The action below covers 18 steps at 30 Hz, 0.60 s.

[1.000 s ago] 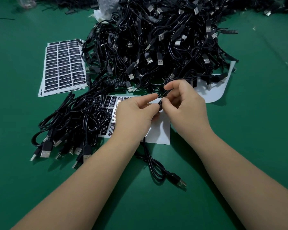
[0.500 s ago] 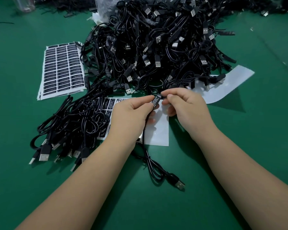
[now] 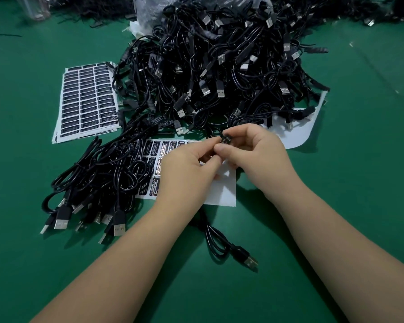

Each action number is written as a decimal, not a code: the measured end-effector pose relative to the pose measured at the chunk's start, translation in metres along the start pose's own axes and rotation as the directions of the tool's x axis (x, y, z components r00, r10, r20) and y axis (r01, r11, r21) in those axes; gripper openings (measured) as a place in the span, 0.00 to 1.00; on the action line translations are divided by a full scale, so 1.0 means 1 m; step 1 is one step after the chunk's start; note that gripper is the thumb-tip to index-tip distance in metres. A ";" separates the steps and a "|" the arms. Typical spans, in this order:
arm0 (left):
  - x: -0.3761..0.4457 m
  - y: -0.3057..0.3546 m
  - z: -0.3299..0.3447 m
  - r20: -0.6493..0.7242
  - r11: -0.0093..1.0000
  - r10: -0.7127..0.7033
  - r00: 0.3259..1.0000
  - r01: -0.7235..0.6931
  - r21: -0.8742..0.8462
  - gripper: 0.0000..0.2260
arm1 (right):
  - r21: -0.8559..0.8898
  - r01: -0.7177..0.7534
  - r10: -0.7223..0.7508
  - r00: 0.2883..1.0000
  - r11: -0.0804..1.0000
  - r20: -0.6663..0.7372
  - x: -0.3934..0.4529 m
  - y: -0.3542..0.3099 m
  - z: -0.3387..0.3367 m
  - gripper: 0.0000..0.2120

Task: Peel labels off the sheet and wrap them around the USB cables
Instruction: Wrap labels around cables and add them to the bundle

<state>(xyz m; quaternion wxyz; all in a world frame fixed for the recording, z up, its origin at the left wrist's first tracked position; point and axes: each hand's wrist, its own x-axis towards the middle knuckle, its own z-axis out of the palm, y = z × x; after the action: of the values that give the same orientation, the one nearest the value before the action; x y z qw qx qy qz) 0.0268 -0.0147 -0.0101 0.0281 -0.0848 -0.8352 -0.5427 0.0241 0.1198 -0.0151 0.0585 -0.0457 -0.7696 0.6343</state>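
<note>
My left hand [image 3: 187, 169] and my right hand [image 3: 254, 155] meet above a partly used label sheet [image 3: 222, 192]. Between the fingertips of both hands sits a black label [image 3: 226, 139], pinched around a thin black USB cable. That cable [image 3: 216, 241] runs down under my left wrist and ends in a USB plug [image 3: 246, 258] near the front. Several black labels [image 3: 158, 157] remain on the sheet's left part; my hands hide its middle.
A big heap of black USB cables [image 3: 219, 66] fills the back centre. A smaller bundle of cables [image 3: 96, 183] lies left of the sheet. A stack of full label sheets [image 3: 88, 101] sits at the back left. Bare white backing paper [image 3: 299, 134] lies right of my hands.
Both hands have stayed over the sheet while the fingers worked the label around the cable; the pinch point has shifted slightly right and the label now looks folded up smaller.
</note>
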 end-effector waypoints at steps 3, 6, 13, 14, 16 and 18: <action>-0.001 0.002 -0.001 0.004 0.999 0.044 0.999 -0.044 0.032 0.14 | 0.091 -0.029 0.032 0.999 0.995 -0.036 0.001 -0.002 0.000 0.07; 0.000 0.001 -0.001 -0.043 0.999 0.019 0.999 -0.018 0.038 0.12 | 0.197 -0.051 0.063 0.997 0.979 -0.053 0.003 -0.001 -0.003 0.05; 0.000 0.000 -0.003 -0.021 0.991 0.087 0.996 -0.084 0.101 0.15 | 0.016 -0.012 0.011 1.000 1.000 0.022 0.001 0.001 -0.001 0.12; 0.000 0.000 -0.003 -0.009 0.992 0.084 0.996 -0.083 0.095 0.14 | 0.045 -0.017 0.016 1.000 0.999 0.023 0.002 0.002 -0.003 0.12; 0.001 0.000 -0.003 0.021 0.993 0.057 0.998 -0.059 0.100 0.09 | 0.098 -0.024 0.024 1.000 0.995 0.002 0.003 0.002 -0.004 0.11; 0.001 -0.001 -0.002 0.044 0.994 0.033 0.998 -0.037 0.107 0.09 | 0.114 -0.022 0.025 0.999 0.993 -0.027 0.004 0.004 -0.004 0.09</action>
<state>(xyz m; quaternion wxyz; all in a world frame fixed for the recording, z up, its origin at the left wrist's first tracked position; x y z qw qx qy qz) 0.0259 -0.0166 -0.0100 0.0245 -0.1093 -0.8621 -0.4942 0.0210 0.1244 -0.0177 0.0645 -0.0606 -0.7308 0.6768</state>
